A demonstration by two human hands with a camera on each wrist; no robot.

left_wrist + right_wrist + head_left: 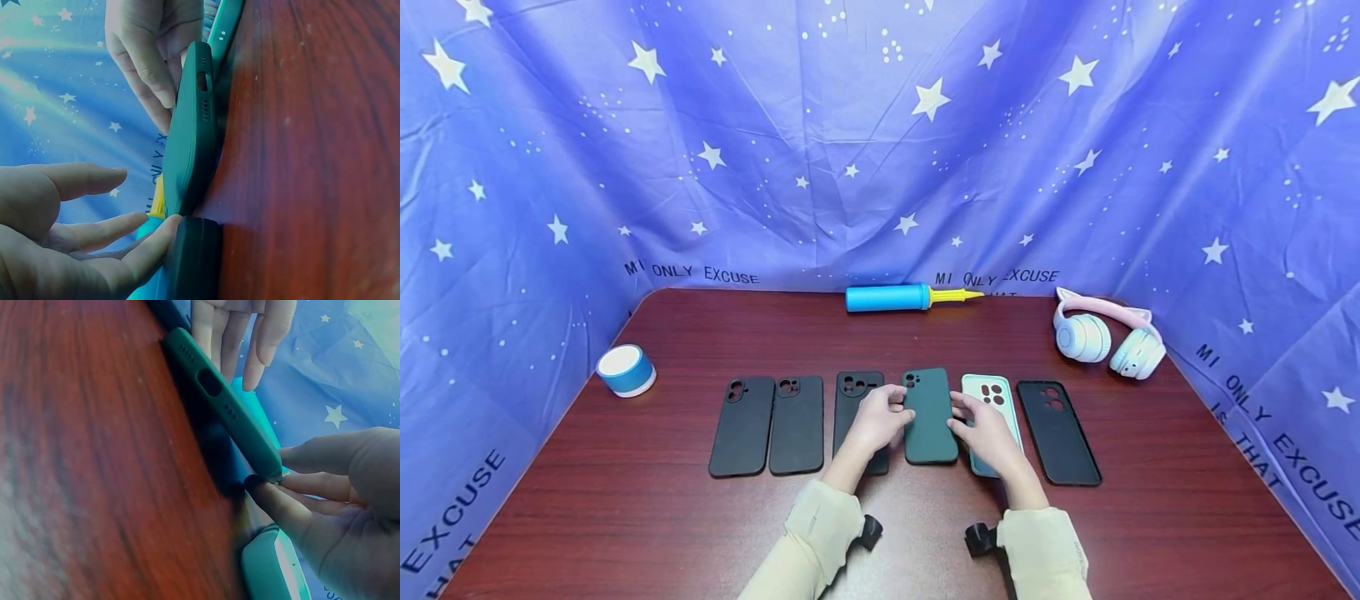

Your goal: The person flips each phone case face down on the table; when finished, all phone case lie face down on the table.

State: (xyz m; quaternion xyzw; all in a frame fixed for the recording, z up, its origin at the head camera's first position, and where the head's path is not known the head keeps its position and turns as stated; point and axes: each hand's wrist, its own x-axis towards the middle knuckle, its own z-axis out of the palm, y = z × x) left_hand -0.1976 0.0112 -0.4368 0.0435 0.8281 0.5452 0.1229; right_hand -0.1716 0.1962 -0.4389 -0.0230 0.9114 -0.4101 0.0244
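Observation:
A dark green phone case point(928, 417) lies between the two hands, camera cutouts at its far left corner. In the right wrist view its right edge is raised off the table, and my right hand point(988, 433) pinches that edge between thumb and fingers. My left hand point(876, 421) is at its left side, fingers extended and spread; in the left wrist view one fingertip is right at the green case's lower edge, beside a black case point(846, 412). That black case is partly covered by the left hand. A mint case point(972, 387) lies partly hidden under the right hand.
Two black cases point(741, 429) point(796, 429) lie to the left, another black case point(1056, 433) at the right end of the row. A blue-yellow hand pump point(887, 297) lies at the back, cat-ear headphones point(1108, 333) back right, a blue-white cylinder point(627, 371) at left.

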